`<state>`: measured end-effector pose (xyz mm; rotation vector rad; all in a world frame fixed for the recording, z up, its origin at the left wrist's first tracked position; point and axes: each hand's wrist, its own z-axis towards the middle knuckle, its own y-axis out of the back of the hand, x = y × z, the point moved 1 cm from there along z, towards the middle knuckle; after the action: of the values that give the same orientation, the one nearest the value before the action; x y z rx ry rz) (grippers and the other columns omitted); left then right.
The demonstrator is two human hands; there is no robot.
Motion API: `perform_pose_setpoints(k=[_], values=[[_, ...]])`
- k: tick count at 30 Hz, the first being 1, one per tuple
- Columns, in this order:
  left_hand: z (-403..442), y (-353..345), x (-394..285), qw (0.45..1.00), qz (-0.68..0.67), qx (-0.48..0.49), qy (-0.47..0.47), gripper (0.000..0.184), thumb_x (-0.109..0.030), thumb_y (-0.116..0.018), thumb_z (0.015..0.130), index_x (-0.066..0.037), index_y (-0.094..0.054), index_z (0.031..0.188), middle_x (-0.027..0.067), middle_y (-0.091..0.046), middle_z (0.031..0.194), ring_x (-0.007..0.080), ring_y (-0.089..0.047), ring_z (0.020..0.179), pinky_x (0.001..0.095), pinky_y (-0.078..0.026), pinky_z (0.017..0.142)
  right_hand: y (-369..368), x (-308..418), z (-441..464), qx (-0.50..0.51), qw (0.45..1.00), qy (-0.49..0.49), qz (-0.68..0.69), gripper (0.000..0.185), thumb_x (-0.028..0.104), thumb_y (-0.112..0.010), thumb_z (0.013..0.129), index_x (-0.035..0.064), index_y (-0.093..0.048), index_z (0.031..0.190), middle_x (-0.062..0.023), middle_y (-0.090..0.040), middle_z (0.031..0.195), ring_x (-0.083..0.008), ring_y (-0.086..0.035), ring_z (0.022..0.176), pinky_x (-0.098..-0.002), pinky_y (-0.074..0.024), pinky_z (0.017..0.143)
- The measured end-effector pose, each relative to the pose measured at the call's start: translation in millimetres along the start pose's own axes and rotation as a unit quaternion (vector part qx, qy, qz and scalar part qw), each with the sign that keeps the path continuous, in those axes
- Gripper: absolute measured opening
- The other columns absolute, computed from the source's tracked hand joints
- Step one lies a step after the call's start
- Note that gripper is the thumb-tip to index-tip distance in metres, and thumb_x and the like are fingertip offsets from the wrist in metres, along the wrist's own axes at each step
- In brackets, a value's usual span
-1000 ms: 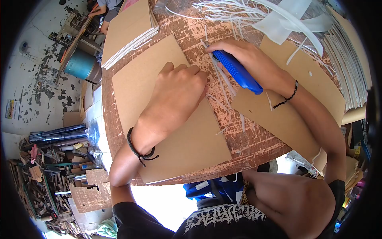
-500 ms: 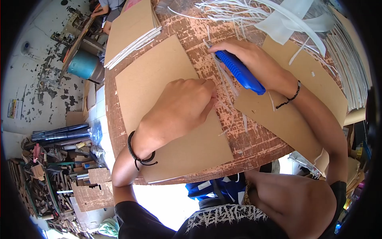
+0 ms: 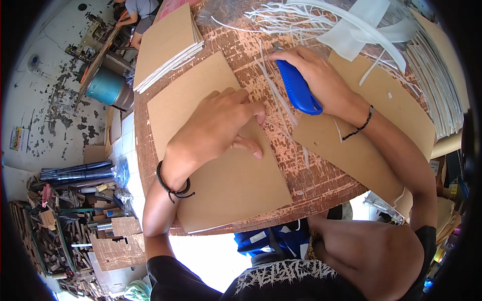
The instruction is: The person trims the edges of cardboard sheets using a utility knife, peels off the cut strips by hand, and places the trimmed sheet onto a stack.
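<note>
A brown cardboard sheet point(image 3: 236, 188) lies on the scratched wooden table point(image 3: 326, 183), close in front of me. My left hand point(image 3: 216, 125) is over its middle, thumb and fingers apart, holding nothing; whether it presses on the sheet I cannot tell. My right hand point(image 3: 321, 78) grips a blue box cutter point(image 3: 296, 88) just right of the sheet, its tip pointing away from me. Thin white trimmed strips point(image 3: 273, 88) lie between the sheet and the cutter. Another brown sheet point(image 3: 371, 145) lies partly under my right forearm.
A stack of brown boards point(image 3: 165, 45) stands at the far left of the table. White shavings point(image 3: 291, 20) and translucent plastic pieces point(image 3: 361, 30) are heaped at the back. More stacked sheets point(image 3: 437, 85) rise at the right edge. Another person point(image 3: 138, 17) sits at the upper left.
My left hand has opened, its thumb and fingers spreading apart from a closed grasp at the sheet's right edge. The cutter has tilted more upright in my right hand.
</note>
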<state>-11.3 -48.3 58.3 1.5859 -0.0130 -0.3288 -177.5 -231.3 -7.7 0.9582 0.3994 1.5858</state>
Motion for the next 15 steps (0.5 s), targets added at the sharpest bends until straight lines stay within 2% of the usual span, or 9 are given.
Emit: perform_pose_setpoints(k=[3, 5, 6, 9, 12, 15], values=[[5, 1, 0, 0.999, 0.013, 0.005, -0.037, 0.044, -0.040, -0.089, 0.064, -0.009, -0.066, 0.087, 0.0089, -0.057, 0.096, 0.0315, -0.055, 0.101, 0.0408, -0.042, 0.089, 0, 1, 2, -0.006, 1.000, -0.008, 0.002, 0.049, -0.002, -0.068, 0.080, 0.0144, -0.063, 0.126, -0.0161, -0.062, 0.107, -0.0404, -0.062, 0.101, -0.0469, -0.0497, 0.088], [8, 1, 0, 0.996, 0.008, -0.042, -0.074, 0.042, -0.040, -0.087, 0.069, -0.008, -0.063, 0.083, 0.0090, -0.056, 0.091, 0.0314, -0.055, 0.097, 0.0412, -0.041, 0.088, -5, -1, 2, -0.011, 0.999, -0.032, 0.002, 0.042, -0.003, -0.064, 0.083, 0.0135, -0.066, 0.121, -0.0158, -0.063, 0.106, -0.0398, -0.061, 0.101, -0.0469, -0.0492, 0.088], [9, 1, 0, 0.994, 0.005, -0.064, -0.093, 0.042, -0.040, -0.086, 0.071, -0.007, -0.062, 0.082, 0.0090, -0.055, 0.088, 0.0313, -0.055, 0.096, 0.0414, -0.041, 0.088, -5, 1, 2, -0.037, 0.999, -0.025, -0.012, 0.033, -0.003, -0.062, 0.084, 0.0112, -0.070, 0.113, -0.0148, -0.063, 0.105, -0.0379, -0.061, 0.099, -0.0468, -0.0489, 0.087], [15, 4, 4, 0.992, 0.040, -0.087, -0.083, 0.035, -0.036, -0.075, 0.089, -0.006, -0.060, 0.082, 0.0097, -0.055, 0.080, 0.0327, -0.056, 0.088, 0.0424, -0.041, 0.088, -1, 5, 5, -0.083, 0.996, 0.008, -0.013, 0.028, -0.001, -0.062, 0.087, 0.0100, -0.070, 0.111, -0.0138, -0.063, 0.105, -0.0365, -0.060, 0.099, -0.0451, -0.0486, 0.088], [17, 0, 16, 0.985, 0.028, -0.164, -0.036, 0.038, -0.037, -0.057, 0.105, -0.004, -0.062, 0.086, 0.0112, -0.058, 0.070, 0.0301, -0.060, 0.070, 0.0450, -0.043, 0.086, 8, 18, 8, -0.125, 0.990, 0.045, 0.043, 0.020, 0.004, -0.061, 0.094, 0.0086, -0.070, 0.112, -0.0115, -0.067, 0.097, -0.0294, -0.064, 0.086, -0.0400, -0.0517, 0.078], [18, -9, 26, 0.958, -0.072, -0.277, -0.035, 0.036, -0.031, -0.047, 0.110, -0.002, -0.058, 0.091, 0.0129, -0.056, 0.065, 0.0321, -0.059, 0.061, 0.0471, -0.048, 0.080, 14, 51, 4, 0.032, 0.962, -0.104, 0.250, 0.017, 0.015, -0.064, 0.099, 0.0056, -0.071, 0.111, -0.0100, -0.071, 0.086, -0.0206, -0.067, 0.071, -0.0338, -0.0522, 0.065]])
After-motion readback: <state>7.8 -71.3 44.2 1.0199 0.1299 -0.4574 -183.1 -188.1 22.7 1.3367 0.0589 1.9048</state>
